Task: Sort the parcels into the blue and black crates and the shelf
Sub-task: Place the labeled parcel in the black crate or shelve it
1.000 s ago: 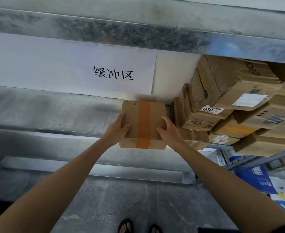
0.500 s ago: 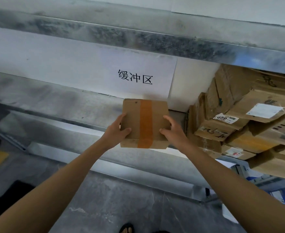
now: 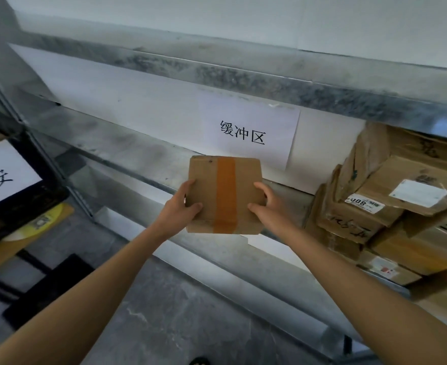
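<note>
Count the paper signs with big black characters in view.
2. One sign hangs on the wall just above the held parcel; a second sign is at the left edge, partly cut off. Others may be out of frame.

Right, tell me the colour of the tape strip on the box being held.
Orange-brown, running down the middle of the cardboard box; the head view shows it.

The grey metal shelf [image 3: 127, 151] carried a leaning stack of cardboard parcels [image 3: 362, 219] at its right end, against the wall.
</note>
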